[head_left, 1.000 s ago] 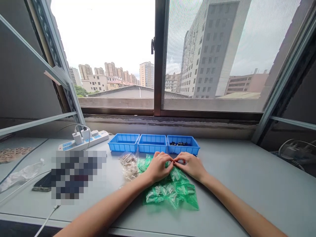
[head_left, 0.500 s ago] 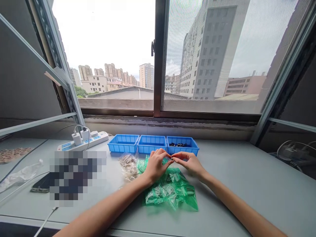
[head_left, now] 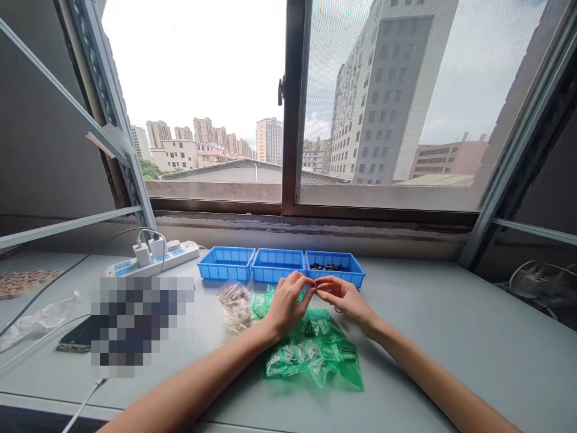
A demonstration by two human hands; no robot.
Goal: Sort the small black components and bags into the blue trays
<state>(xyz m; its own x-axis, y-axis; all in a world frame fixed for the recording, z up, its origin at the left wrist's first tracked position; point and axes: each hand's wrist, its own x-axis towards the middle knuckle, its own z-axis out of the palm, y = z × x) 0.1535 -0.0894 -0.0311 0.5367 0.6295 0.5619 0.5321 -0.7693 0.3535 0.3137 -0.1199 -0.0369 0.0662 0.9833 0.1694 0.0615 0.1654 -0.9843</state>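
My left hand (head_left: 288, 304) and my right hand (head_left: 345, 300) meet fingertip to fingertip above the table. Both are pinched around a tiny dark piece (head_left: 315, 287), mostly covered by the fingers, whose kind I cannot make out. Beneath them lie several green plastic bags (head_left: 311, 355) holding small metal-looking parts. A clear bag (head_left: 237, 307) of small pale parts rests to the left of my left hand. Just behind the hands stands the right blue bin (head_left: 356, 275), with small dark parts inside.
Two more blue bins, the middle one (head_left: 278, 273) and the left one (head_left: 225, 272), continue the row. A white power strip (head_left: 175, 255) with plugs lies left of them. A phone (head_left: 74, 337), cables and a crumpled clear wrapper (head_left: 40, 319) occupy the left side. The window (head_left: 288, 207) rises behind.
The fingertips of both hands have shifted slightly around the tiny dark piece, the right fingers closing in more. The whole view has moved a little; bags and bins stay in place.
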